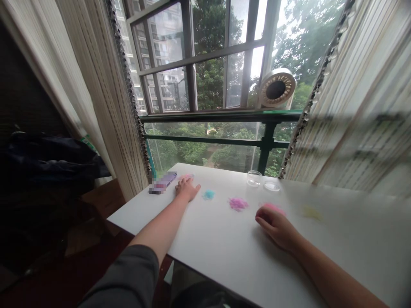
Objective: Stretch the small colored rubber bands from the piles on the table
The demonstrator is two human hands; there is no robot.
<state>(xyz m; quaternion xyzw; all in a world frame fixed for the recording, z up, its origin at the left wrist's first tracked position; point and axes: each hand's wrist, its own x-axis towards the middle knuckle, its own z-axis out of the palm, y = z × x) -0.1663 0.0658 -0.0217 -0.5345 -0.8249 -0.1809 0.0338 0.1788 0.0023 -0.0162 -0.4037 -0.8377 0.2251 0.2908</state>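
Note:
Small loose bits, too fine to name, lie in colour-sorted piles on the white table (pixel 205 235). My left hand (pixel 187 189) rests with fingers spread at the near edge of a pale pink-and-mixed pile (pixel 187 176). Right of it lies a blue pile (pixel 208 194), then a purple pile (pixel 238 204). Just in front of a coral-pink pile (pixel 273 208), my right hand (pixel 275 223) is curled with thumb and fingers together; whatever it may hold is hidden. A yellow pile (pixel 311 212) sits farther right.
Behind the piles stand a clear round container (pixel 254 179) and a low clear lid or dish (pixel 272 186). A purple flat box or phone (pixel 163 182), partly pixelated, lies at the left edge. Beyond are a green railing (pixel 224 115), a round fan (pixel 278 88) and curtains (pixel 359 107).

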